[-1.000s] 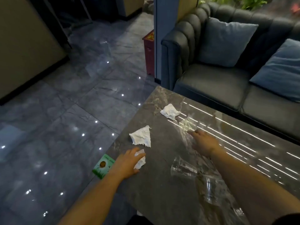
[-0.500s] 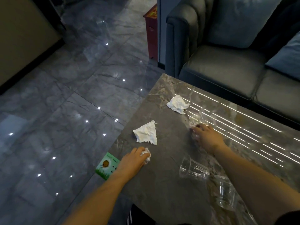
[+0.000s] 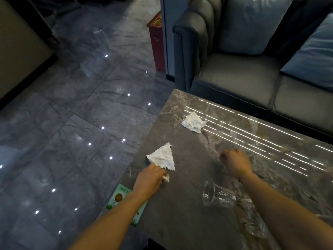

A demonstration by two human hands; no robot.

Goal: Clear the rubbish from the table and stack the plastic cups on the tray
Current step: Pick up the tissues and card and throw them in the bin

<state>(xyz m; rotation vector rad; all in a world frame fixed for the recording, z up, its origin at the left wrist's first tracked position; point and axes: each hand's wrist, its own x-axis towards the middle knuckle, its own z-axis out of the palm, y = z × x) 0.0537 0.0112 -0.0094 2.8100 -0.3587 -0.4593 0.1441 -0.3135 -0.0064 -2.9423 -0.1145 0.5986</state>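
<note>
On the grey marble table (image 3: pixel 180 222), my left hand (image 3: pixel 149 179) grips a small crumpled tissue (image 3: pixel 166 177), and its fingertips touch a larger triangular white tissue (image 3: pixel 162 156). A third crumpled tissue (image 3: pixel 193 122) lies farther back. My right hand (image 3: pixel 236 162) is curled over a clear plastic cup that barely shows beneath the fingers. A clear plastic cup (image 3: pixel 218 196) lies on its side near my right forearm. Another clear cup (image 3: pixel 255 224) lies behind it, partly hidden by that arm. No tray is in view.
A green card (image 3: pixel 124 197) shows at the table's left edge, under my left forearm. A dark sofa (image 3: pixel 243 74) with blue cushions stands close behind the table. A red box (image 3: pixel 156 38) stands by the sofa's arm. Glossy tiled floor lies to the left.
My left hand closed round the small tissue and slid forward to the triangular tissue. My right hand curled over the upright clear cup. The view tilted down and to the left.
</note>
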